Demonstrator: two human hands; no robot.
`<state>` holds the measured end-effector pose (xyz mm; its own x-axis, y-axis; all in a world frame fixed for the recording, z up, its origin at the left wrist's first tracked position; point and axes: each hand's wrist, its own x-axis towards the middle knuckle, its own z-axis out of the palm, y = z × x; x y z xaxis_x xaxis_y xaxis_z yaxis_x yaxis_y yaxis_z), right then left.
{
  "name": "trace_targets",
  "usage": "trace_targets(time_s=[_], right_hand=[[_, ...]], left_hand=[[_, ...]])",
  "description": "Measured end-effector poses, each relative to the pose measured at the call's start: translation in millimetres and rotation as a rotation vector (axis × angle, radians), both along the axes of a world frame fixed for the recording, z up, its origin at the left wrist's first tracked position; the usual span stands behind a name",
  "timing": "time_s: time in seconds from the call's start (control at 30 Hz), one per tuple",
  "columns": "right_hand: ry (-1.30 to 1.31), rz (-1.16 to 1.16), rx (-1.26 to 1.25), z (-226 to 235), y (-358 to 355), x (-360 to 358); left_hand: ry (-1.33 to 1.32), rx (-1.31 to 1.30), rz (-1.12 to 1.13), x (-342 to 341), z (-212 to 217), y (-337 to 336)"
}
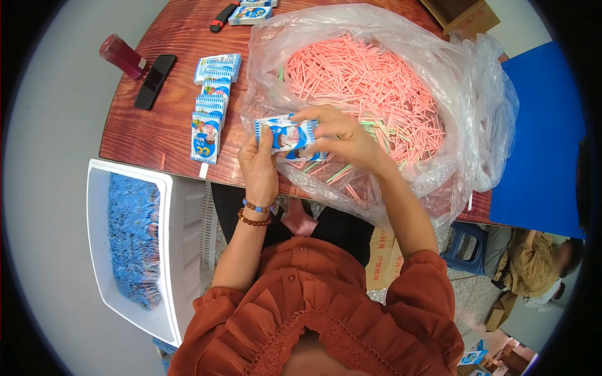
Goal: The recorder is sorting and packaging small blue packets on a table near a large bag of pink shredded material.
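Note:
My left hand (258, 160) grips the left part of a blue and white printed packet (290, 134), its thumb lying on top. At the packet's right end my right hand (342, 138) is closed, thumb and fingers around the edge. A second similar packet seems to lie just beneath the first. Both hands are over the near edge of a large clear plastic bag (464, 113), spread open on the table. Inside it lies a heap of thin pink sticks (370, 72), with some green ones among them. Left of my hands, an overlapping row of the same packets (207, 128) rests on the wood.
A white bin (168, 250) holding many blue packets stands left of the reddish wooden table (169, 138). On the table are a phone (155, 81), a dark red bottle (122, 56) and a red-black marker-like object (222, 17). A blue stool (465, 247) and another person are at the right.

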<state>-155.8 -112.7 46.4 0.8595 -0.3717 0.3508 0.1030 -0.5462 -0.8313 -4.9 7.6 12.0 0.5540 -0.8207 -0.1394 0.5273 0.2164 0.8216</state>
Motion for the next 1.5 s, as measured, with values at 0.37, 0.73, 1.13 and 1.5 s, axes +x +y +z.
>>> trace_targets(time_s=[0.37,0.73,1.13,1.5], right_hand=[[0.644,-0.786,-1.131,-12.5,-125.6,28.6],[0.789,-0.753,-1.177,-32.7,-137.7,46.0],[0.604,-0.676,-1.23,-35.8,-138.5,28.6],[0.18,-0.597,0.009,-15.9,-133.8,5.9]], left_hand=[[0.082,-0.044,0.055,11.0,-5.2,9.0],[0.141,-0.031,0.042,13.1,-5.8,5.5],[0.152,-0.011,0.034,10.9,0.8,7.0],[0.17,-0.066,0.011,10.5,4.5,4.9]])
